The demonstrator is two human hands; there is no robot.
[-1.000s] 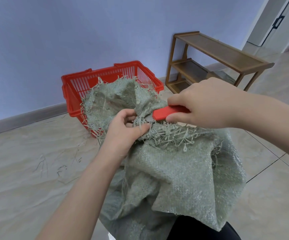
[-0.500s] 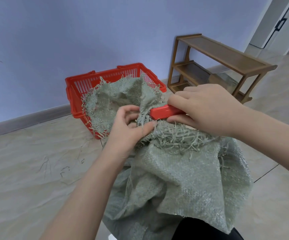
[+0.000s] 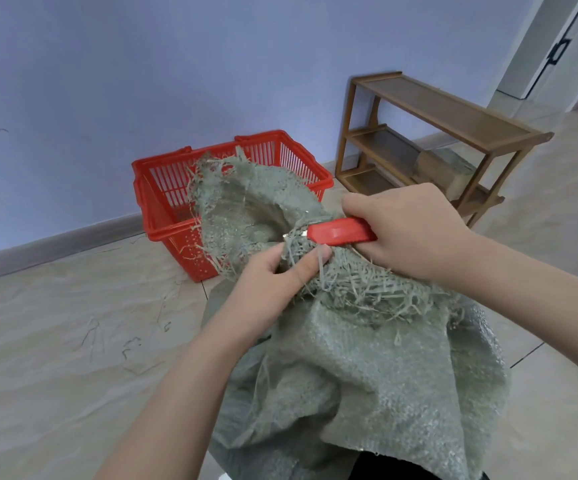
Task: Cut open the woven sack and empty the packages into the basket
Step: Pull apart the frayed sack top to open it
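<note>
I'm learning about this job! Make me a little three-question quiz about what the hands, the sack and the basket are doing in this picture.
1. True or false: the right hand holds a red cutter.
2. What is the left hand doing?
A. pinching the frayed edge of the woven sack
B. lifting the red basket
C. resting on the wooden shelf
3. Fill in: the red basket stands on the floor against the ____.

Key:
1. True; its blade tip meets the sack's loose strands.
2. A.
3. Wall; no packages can be seen in the basket from here.
</note>
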